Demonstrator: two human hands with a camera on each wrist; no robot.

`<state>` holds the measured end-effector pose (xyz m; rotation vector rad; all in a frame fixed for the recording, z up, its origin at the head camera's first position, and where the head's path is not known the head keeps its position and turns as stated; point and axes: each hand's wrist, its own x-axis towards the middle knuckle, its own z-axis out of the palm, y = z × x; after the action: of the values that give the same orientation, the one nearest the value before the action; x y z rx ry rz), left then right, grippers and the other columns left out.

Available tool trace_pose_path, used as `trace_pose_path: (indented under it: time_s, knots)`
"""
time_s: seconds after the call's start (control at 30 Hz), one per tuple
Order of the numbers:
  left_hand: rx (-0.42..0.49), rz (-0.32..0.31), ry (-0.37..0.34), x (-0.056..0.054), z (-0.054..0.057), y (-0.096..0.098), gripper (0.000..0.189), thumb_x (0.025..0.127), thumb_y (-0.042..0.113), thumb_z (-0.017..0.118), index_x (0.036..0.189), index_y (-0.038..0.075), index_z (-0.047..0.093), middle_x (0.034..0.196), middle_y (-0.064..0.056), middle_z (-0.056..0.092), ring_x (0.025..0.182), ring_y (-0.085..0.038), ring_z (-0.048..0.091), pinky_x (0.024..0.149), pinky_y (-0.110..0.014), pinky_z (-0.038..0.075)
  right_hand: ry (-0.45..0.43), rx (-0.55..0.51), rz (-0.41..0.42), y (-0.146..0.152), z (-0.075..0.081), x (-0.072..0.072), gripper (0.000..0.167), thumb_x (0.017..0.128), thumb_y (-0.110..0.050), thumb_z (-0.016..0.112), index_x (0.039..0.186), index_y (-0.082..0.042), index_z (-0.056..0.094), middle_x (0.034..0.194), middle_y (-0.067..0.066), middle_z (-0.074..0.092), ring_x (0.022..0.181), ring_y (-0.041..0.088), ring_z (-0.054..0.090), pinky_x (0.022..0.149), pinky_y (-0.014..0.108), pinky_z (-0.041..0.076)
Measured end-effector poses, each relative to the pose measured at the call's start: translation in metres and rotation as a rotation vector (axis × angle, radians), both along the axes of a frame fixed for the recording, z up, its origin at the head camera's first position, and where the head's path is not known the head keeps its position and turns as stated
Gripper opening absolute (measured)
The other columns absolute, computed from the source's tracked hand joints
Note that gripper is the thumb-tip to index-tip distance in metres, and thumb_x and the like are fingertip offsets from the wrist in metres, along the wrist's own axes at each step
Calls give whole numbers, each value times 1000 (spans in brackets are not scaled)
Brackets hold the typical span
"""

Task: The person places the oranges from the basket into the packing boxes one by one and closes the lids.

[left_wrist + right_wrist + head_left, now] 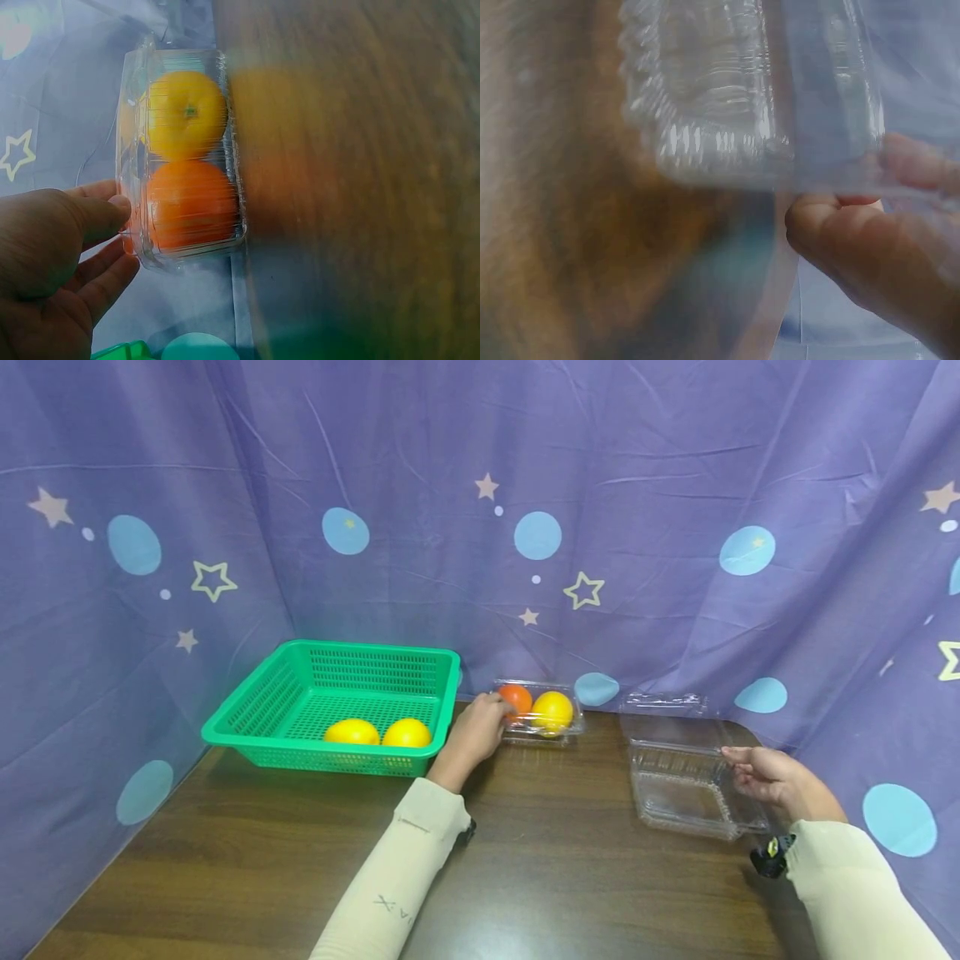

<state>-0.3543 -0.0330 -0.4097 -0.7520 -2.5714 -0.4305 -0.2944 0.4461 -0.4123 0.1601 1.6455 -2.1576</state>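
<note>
Near the back of the table stands a clear plastic clamshell box (564,732) holding an orange fruit (191,210) and a yellow fruit (187,120) side by side. My left hand (477,727) grips its left end, thumb on one side of the rim and fingers on the other. To the right, a second clear clamshell box (678,802) has its lid (663,718) raised at the back and no fruit inside. My right hand (768,777) pinches this box at its right edge, with thumb and fingertips seen through clear plastic in the right wrist view.
A green plastic basket (330,647) stands at the left of the wooden table (540,877). Two yellow fruits, one (352,732) beside another (407,732), lie inside near its front wall. A purple patterned curtain (435,568) hangs close behind and along both sides.
</note>
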Motion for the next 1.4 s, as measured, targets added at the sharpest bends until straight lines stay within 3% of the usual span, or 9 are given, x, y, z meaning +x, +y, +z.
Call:
trace_pose_path:
  time_s: [0.17,0.43,0.7,1.2,1.4]
  knots:
    - [4,-3,-3,0,0,0,19,94,4,70,108,12,79,109,-6,70,100,-28,65,90,-41,55,60,-46,43,1,-6,5,29,107,-2,44,91,-9,68,80,-2,63,67,5,54,63,16,46]
    - [-3,0,-9,-1,2,0,19,95,5,69,109,12,79,111,-6,70,100,-27,64,91,-40,55,50,-44,26,-3,-3,9,15,102,-3,56,90,-8,65,80,-1,64,68,6,55,63,17,47]
    - [-10,4,-13,0,2,1,18,95,5,69,109,12,79,110,-6,70,100,-27,64,90,-40,55,130,-43,42,-16,2,10,27,107,-3,43,92,-9,64,82,-2,62,68,5,53,62,16,46]
    - [7,-8,5,1,1,0,19,93,3,70,108,11,79,109,-7,71,98,-28,64,90,-40,55,230,-66,35,-72,31,10,15,105,-6,50,94,-9,60,80,-4,56,67,5,48,59,17,42]
    - [12,-6,-9,2,1,1,19,93,3,72,109,11,79,111,-7,71,100,-29,64,91,-41,55,227,-60,17,-100,36,9,11,103,-6,55,94,-9,58,80,-4,55,66,5,47,58,16,41]
